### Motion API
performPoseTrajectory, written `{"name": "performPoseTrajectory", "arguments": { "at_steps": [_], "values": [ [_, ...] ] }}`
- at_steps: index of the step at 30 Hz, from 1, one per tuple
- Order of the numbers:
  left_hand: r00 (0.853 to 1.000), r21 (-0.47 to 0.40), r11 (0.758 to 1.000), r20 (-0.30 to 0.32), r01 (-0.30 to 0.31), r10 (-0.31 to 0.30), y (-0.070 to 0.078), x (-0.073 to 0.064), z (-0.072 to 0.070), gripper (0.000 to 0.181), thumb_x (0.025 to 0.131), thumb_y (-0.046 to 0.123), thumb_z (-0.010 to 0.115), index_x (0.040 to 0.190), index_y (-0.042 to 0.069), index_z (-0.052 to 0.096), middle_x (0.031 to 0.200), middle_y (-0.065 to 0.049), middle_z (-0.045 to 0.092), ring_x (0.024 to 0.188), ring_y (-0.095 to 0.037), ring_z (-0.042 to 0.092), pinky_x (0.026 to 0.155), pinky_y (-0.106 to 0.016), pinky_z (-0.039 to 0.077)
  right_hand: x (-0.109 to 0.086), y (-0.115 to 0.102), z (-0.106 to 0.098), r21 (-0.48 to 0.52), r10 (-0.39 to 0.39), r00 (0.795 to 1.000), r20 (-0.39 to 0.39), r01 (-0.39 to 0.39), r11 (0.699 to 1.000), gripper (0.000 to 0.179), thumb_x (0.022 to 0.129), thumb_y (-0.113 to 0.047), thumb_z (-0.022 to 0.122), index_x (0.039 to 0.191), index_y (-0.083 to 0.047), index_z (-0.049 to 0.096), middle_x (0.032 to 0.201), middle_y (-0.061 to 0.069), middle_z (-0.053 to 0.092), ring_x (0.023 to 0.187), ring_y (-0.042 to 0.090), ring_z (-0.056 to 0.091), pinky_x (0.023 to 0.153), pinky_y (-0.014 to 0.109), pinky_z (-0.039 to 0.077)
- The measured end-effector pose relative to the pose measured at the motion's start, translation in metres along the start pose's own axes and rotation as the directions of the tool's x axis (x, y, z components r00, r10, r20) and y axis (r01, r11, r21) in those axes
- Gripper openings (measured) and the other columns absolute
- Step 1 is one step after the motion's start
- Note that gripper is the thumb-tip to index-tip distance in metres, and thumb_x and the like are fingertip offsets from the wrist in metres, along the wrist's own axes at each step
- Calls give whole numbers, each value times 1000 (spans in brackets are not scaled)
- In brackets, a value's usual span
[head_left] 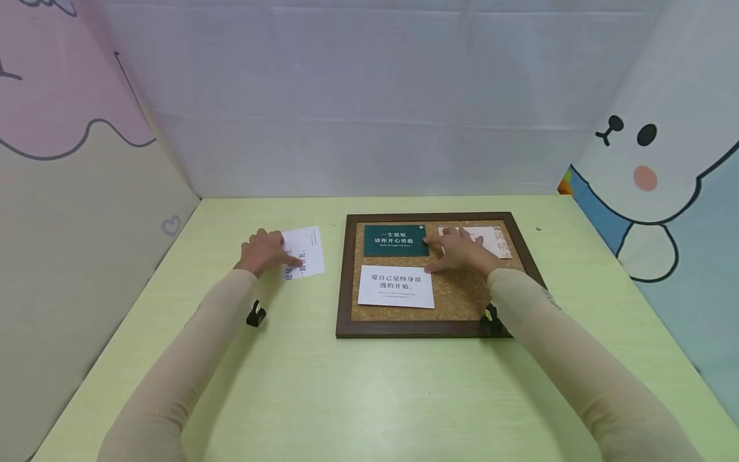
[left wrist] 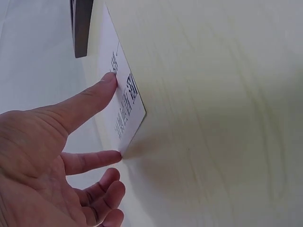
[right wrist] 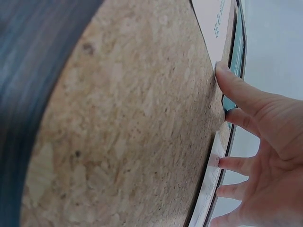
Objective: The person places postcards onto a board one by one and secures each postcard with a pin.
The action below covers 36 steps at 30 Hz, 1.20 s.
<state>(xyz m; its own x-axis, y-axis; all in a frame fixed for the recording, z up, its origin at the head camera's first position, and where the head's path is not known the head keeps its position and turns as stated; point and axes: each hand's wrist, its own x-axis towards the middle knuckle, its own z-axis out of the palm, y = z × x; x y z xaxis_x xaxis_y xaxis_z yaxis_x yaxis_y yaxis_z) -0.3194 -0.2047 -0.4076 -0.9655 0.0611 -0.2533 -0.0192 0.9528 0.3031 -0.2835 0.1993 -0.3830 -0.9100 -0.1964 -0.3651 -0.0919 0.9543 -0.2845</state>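
On the table's left, my left hand (head_left: 262, 251) touches a white card (head_left: 312, 251) with black print. In the left wrist view, the thumb (left wrist: 106, 80) lies on the card's face and the index fingertip meets its corner. My right hand (head_left: 458, 249) is spread over a cork board (head_left: 456, 298) with a dark brown frame. Its thumb touches the corner of a white printed card (head_left: 395, 295), and its index fingertip the edge of a green card (head_left: 392, 247). Other fingers rest on a pale card with orange print (head_left: 496, 240), which they partly cover.
The board's brown frame (head_left: 404, 330) forms a raised border on the pale green table (head_left: 323, 398). A small pin (head_left: 421, 226) shows at the green card's upper right corner. White cloth (head_left: 369, 96) hangs behind, and cartoon-printed panels (head_left: 652, 167) stand at both sides.
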Motion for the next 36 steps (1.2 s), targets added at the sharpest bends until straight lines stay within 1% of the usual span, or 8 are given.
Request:
{"name": "performPoseTrajectory", "arguments": {
  "at_steps": [6, 9, 14, 17, 21, 25, 31, 36],
  "values": [
    [1000, -4, 1000, 23, 9, -9, -3, 2, -3, 72, 74, 43, 81, 127, 3, 53, 118, -21, 43, 110, -39, 38, 101, -58, 28, 0, -1, -1, 10, 2, 1000, 11, -2, 1000, 78, 87, -43, 72, 152, -18, 37, 160, 26, 14, 145, 53, 0, 106, 77, 1],
    [1000, -11, 1000, 27, 4, -4, -3, 0, -3, 73, 76, 43, 80, 130, 3, 52, 120, -22, 43, 111, -40, 38, 102, -58, 28, 0, -1, -1, 12, 6, 1000, 11, -6, 1000, 78, 86, -43, 73, 152, -19, 37, 160, 26, 14, 146, 53, 0, 106, 77, 0],
    [1000, -29, 1000, 16, 1, 0, -3, -5, -1, 69, 78, 48, 77, 120, 0, 51, 112, -20, 45, 105, -37, 40, 97, -55, 31, 1, -1, -1, 4, 4, 1000, 8, -4, 1000, 79, 86, -44, 73, 152, -19, 37, 159, 26, 15, 146, 53, 0, 105, 77, 1],
    [1000, -16, 1000, 4, 4, -4, -1, -8, 2, 69, 78, 52, 75, 114, -1, 50, 107, -18, 45, 100, -35, 41, 94, -53, 33, 1, -1, -2, 5, 0, 1000, 3, 0, 1000, 79, 86, -43, 73, 151, -18, 38, 159, 26, 15, 146, 53, 1, 105, 78, 1],
    [1000, 22, 1000, -17, -4, 4, 2, -11, 6, 71, 77, 54, 76, 112, -2, 50, 103, -17, 46, 96, -34, 42, 91, -53, 35, 0, -1, -3, 9, -5, 1000, -1, 5, 1000, 79, 85, -44, 74, 151, -18, 38, 159, 26, 15, 145, 54, 1, 105, 78, 2],
    [1000, -1, 1000, -22, -6, 6, 3, -13, 6, 67, 77, 50, 77, 112, -1, 51, 103, -17, 47, 96, -34, 42, 90, -51, 34, 0, -1, -3, 7, -2, 1000, 6, 2, 1000, 79, 86, -44, 73, 151, -18, 38, 159, 27, 15, 145, 54, 1, 106, 78, 2],
    [999, -30, 999, 14, -29, 29, -1, -10, 2, 67, 80, 44, 77, 126, 2, 52, 117, -21, 48, 106, -38, 43, 97, -56, 32, -1, -2, -3, 11, 8, 1000, 14, -8, 1000, 78, 87, -43, 73, 152, -19, 37, 159, 26, 16, 146, 53, 2, 106, 77, 2],
    [998, -49, 997, 43, -53, 55, -6, -8, -3, 69, 81, 38, 77, 137, 8, 50, 130, -26, 43, 114, -45, 41, 101, -61, 28, 0, -1, -3, -2, 6, 1000, 19, -6, 1000, 79, 87, -44, 72, 152, -19, 36, 159, 27, 15, 145, 54, 2, 105, 78, 3]
  ]
}}
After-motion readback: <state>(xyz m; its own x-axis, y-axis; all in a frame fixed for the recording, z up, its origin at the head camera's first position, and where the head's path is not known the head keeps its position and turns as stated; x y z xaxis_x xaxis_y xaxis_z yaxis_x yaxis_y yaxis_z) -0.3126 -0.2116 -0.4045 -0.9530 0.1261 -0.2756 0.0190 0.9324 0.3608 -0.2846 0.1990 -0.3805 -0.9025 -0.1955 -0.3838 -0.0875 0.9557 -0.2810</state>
